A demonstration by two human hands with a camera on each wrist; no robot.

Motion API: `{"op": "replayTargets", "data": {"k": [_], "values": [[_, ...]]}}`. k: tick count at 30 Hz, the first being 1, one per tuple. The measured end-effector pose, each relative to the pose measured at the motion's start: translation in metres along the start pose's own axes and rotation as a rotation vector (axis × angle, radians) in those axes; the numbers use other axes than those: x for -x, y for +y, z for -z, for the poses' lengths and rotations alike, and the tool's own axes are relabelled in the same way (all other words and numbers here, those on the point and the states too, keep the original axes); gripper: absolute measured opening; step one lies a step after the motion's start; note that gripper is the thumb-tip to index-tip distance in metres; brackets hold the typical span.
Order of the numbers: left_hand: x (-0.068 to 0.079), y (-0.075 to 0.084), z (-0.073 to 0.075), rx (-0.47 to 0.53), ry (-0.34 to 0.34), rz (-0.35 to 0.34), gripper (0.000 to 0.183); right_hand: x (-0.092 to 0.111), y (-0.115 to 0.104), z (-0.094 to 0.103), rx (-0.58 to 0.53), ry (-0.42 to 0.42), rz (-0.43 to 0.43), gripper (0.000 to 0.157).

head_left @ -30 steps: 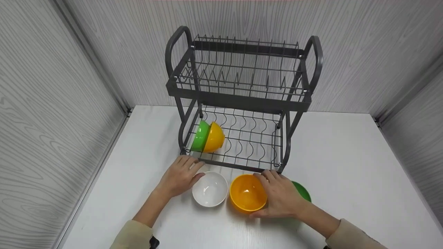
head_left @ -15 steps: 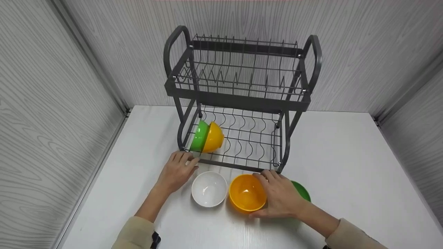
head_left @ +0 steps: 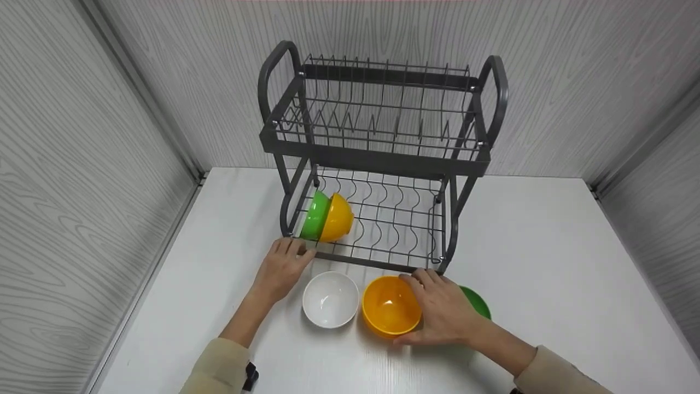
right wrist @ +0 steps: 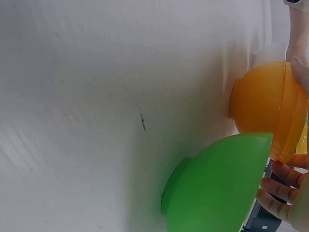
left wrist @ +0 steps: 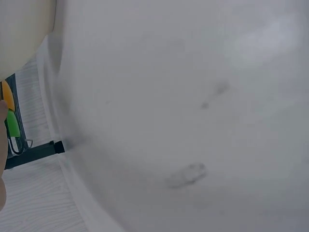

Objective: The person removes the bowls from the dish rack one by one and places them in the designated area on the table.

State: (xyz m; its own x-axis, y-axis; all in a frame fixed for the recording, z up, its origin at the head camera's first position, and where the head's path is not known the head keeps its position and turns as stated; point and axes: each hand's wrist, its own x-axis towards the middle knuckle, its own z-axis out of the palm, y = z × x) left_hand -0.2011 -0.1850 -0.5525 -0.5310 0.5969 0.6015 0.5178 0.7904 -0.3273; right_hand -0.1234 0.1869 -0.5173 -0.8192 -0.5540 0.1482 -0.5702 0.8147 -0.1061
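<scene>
My right hand holds an orange bowl by its rim, thumb on the near side and fingers on the far side. The bowl stands on the table and shows a double edge in the right wrist view; whether two are nested I cannot tell. Under my right wrist is a green bowl, partly hidden in the head view. My left hand grips the front left corner of a dark two-tier dish rack, fingertips hidden. Between the hands stands a white bowl, touched by neither.
In the rack's lower tier, a light green bowl and a yellow-orange bowl lean on their sides at the left. Wire slots continue to their right. Patterned panels enclose the white table at the back and sides.
My left hand has moved away from the white bowl, slightly up and left, onto the rack's front corner. The right hand and the orange bowl stay in place.
</scene>
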Motion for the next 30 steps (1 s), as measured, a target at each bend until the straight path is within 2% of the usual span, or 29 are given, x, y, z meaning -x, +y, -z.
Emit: {"op": "replayTargets", "data": {"k": [11,16,25,30], "values": [[0.000,0.002,0.001,-0.011,-0.012,0.020,0.032,-0.001,0.000,0.005,0.007,0.004,0.019,0.116],[0.000,0.004,0.003,-0.019,-0.013,0.025,0.033,-0.004,-0.003,0.015,-0.008,0.003,0.005,0.114],[-0.002,0.005,0.003,-0.029,-0.012,0.030,0.030,-0.019,-0.002,0.032,-0.007,0.109,0.032,0.112],[-0.002,0.006,0.003,-0.032,-0.006,0.034,0.027,-0.028,-0.001,0.037,-0.019,0.114,0.024,0.112]]}}
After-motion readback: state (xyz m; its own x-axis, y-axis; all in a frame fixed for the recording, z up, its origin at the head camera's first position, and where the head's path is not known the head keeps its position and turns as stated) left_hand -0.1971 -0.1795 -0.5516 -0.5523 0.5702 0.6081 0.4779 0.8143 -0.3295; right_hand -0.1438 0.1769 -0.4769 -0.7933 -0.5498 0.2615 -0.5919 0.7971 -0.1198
